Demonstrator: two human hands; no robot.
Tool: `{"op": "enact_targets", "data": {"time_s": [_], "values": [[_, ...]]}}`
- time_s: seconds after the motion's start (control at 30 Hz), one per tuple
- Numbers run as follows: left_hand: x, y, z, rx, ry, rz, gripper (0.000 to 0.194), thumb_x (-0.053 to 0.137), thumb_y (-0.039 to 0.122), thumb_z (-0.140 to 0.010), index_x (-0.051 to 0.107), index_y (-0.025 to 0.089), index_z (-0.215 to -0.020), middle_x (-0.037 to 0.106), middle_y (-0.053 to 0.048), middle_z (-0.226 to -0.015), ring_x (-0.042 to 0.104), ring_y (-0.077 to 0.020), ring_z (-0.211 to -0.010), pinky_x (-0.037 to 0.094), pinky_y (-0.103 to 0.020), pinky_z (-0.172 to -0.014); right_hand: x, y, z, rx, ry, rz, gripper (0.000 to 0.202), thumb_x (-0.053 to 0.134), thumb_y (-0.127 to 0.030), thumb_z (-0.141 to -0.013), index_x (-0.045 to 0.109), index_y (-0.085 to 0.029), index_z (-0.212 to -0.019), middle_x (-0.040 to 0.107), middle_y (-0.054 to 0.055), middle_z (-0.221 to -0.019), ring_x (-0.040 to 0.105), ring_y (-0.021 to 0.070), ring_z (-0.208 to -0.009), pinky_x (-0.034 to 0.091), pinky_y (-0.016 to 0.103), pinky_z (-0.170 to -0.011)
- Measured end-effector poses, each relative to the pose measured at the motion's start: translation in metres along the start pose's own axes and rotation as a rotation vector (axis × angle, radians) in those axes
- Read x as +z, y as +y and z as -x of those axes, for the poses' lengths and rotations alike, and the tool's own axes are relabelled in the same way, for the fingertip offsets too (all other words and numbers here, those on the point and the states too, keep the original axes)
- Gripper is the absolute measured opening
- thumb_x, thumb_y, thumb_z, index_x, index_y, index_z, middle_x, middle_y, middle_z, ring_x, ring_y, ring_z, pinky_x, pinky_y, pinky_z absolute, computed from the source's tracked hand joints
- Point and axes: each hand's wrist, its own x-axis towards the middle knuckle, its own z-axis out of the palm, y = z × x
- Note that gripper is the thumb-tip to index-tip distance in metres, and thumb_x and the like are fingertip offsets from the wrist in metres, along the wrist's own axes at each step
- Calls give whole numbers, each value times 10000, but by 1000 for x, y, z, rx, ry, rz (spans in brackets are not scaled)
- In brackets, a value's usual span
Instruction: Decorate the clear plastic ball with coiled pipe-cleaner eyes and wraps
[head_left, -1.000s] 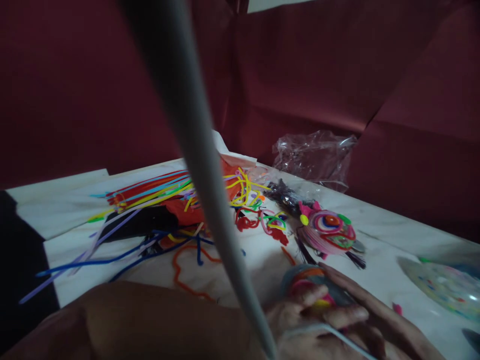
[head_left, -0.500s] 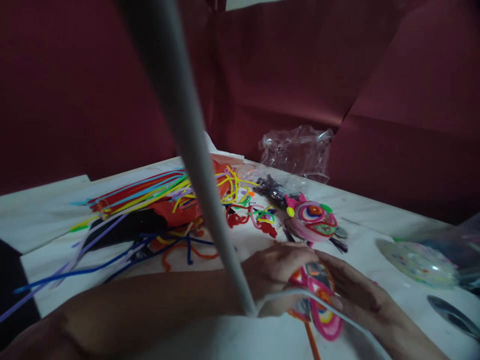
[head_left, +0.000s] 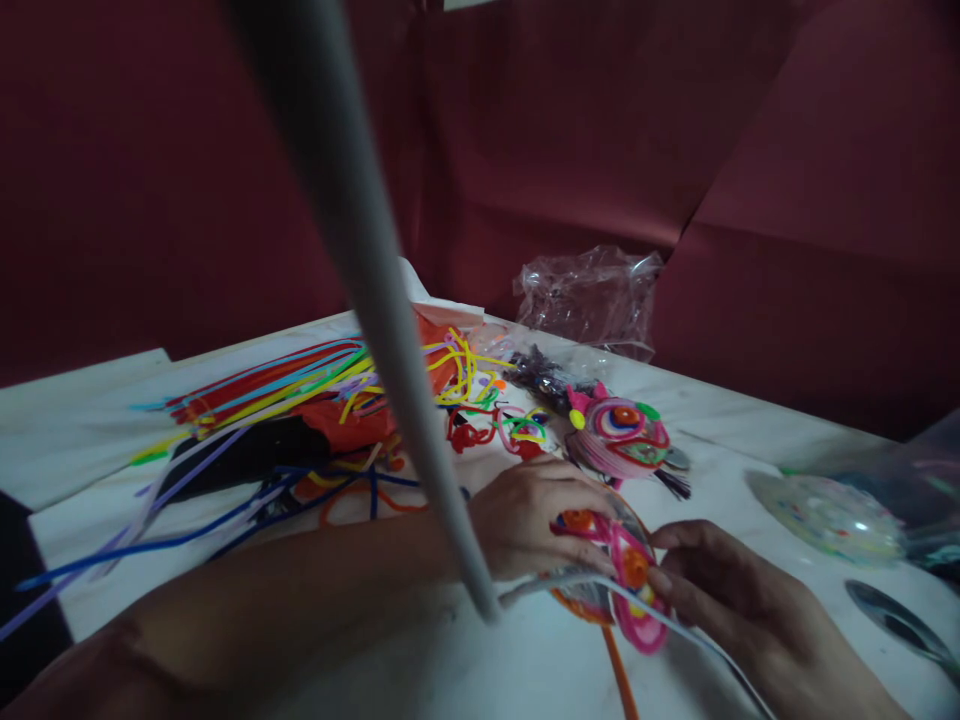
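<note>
Both my hands are at a shiny round disc [head_left: 634, 508] with an orange rim, low in the middle of the head view. Pink pipe-cleaner loops [head_left: 640, 638] with orange, yellow and blue centres lie across its face, and an orange pipe cleaner [head_left: 619, 670] runs down from its lower edge. My left hand [head_left: 544, 515] grips the disc from the left, fingers bent over its upper face. From the right, my right hand [head_left: 727, 590] pinches the disc's right side near the pink loops, thumb and fingertips closed. Fingertips behind the disc are hidden.
A grey pole [head_left: 390, 300] and white cable [head_left: 705, 645] cross in front. Behind lie a decorated pink disc [head_left: 611, 455], pipe cleaners [head_left: 270, 375] and a clear plastic bag [head_left: 589, 300]. A clear packet [head_left: 836, 520] and another disc [head_left: 896, 620] are at right.
The disc has turned a little, showing more of its face and a second pink loop. My right hand has drawn back slightly to the right, and the left hand has risen slightly.
</note>
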Motion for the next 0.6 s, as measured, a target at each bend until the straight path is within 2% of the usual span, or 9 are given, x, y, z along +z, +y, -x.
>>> {"op": "enact_targets", "data": {"time_s": [0.1, 0.17, 0.33, 0.5, 0.6], "values": [[0, -4, 0, 5, -18, 6, 302, 704, 321, -734, 687, 151, -982, 657, -83, -1126, 596, -162, -1047, 428, -242, -933, 1, -5, 0, -10, -2, -32, 359, 586, -558, -780, 618, -200, -786, 630, 43, -685, 579, 189, -628, 499, 257, -550], [-1, -6, -1, 10, -26, 7, 342, 710, 327, -728, 680, 139, -1012, 654, -93, -1128, 598, -163, -1040, 431, -240, -927, 2, -9, 0, -23, -5, 12, 339, 571, -536, -799, 615, -203, -751, 628, 40, -688, 585, 191, -647, 498, 257, -574], [-11, -6, -5, -3, -121, -40, 499, 742, 387, -680, 644, 120, -1090, 649, -103, -1098, 589, -177, -1029, 432, -246, -924, 3, -14, 4, -63, -78, 97, 248, 515, -445, -862, 613, -217, -848, 667, 38, -769, 626, 192, -711, 513, 242, -624], [-21, 0, -8, 53, -176, -114, 459, 721, 383, -702, 673, 101, -1062, 621, -122, -1089, 595, -178, -997, 435, -219, -897, 7, -15, 9, -129, -38, 238, 228, 472, -381, -879, 609, -224, -787, 662, 25, -725, 619, 175, -683, 501, 212, -599], [-25, 1, -10, 115, -206, -191, 463, 701, 401, -716, 676, 88, -1056, 630, -124, -1045, 606, -188, -955, 448, -223, -866, 7, -20, 7, -136, -35, 241, 225, 493, -370, -859, 601, -222, -728, 653, 18, -674, 614, 172, -637, 497, 210, -576]]}}
